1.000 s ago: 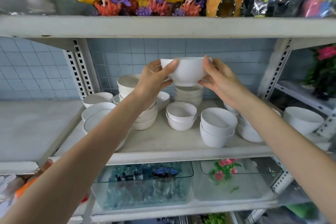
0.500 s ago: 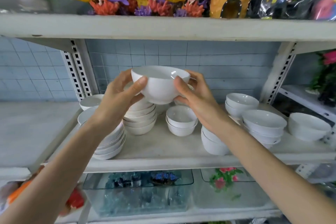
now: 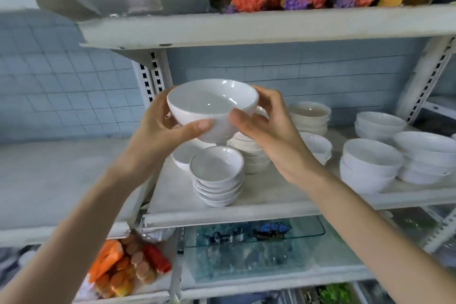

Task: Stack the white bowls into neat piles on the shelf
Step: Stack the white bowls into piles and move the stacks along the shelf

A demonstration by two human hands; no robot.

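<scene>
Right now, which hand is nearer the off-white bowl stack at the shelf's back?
Right. The right hand sits just left of the off-white bowl stack; the left hand is farther left, across the round white bowl both hold.

wall point(image 3: 61, 96): pale blue tiles | uprights point(image 3: 158, 76): white, slotted metal

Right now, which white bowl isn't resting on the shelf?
The bowl held up between the left grip and right grip, above the piles. Every other bowl rests on the shelf, stacked or alone.
</scene>
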